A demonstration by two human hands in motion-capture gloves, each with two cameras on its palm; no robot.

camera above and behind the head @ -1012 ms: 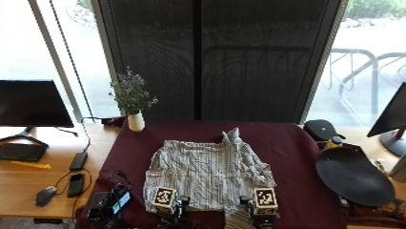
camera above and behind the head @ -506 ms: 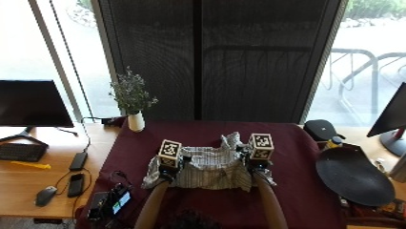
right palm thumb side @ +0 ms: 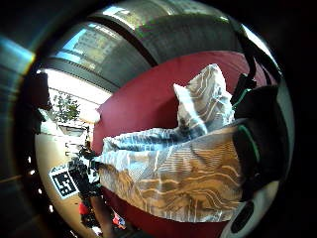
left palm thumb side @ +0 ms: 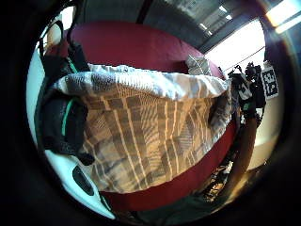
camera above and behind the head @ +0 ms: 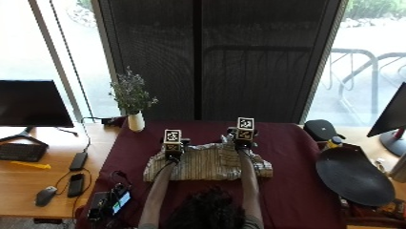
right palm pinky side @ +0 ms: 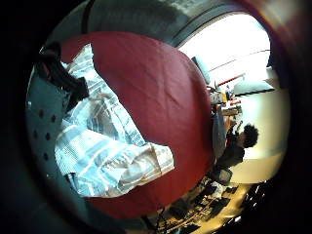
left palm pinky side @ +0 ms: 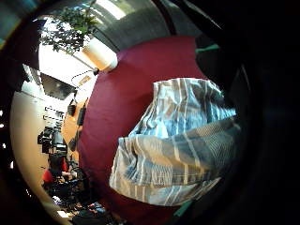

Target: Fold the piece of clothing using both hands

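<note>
Dark mesh blinds [camera above and behind the head: 254,57] fill the upper middle of the frame behind a table under a maroon cloth [camera above and behind the head: 292,186]. At centre frame, on that cloth, lies the striped shirt [camera above and behind the head: 206,164], doubled over into a wide flat band with its collar end poking up just beyond the fold. The person sits at the lower edge, both forearms reaching up the frame onto the garment. The left hand [camera above and behind the head: 172,153] sits on the shirt's far edge left of centre; its palm views show the folded hem draped close across the palm with a gloved finger [left palm thumb side: 70,125] curled over the cloth, so it grips the shirt. The right hand [camera above and behind the head: 243,142] is at the far edge right of centre, and its thumb-side view shows a gloved finger [right palm thumb side: 255,148] hooked round the fabric, gripping too. Left of the shirt, a white vase [camera above and behind the head: 136,121] with a leafy sprig stands near the table's far corner. A dark round tray [camera above and behind the head: 355,176] lies at right.
</note>
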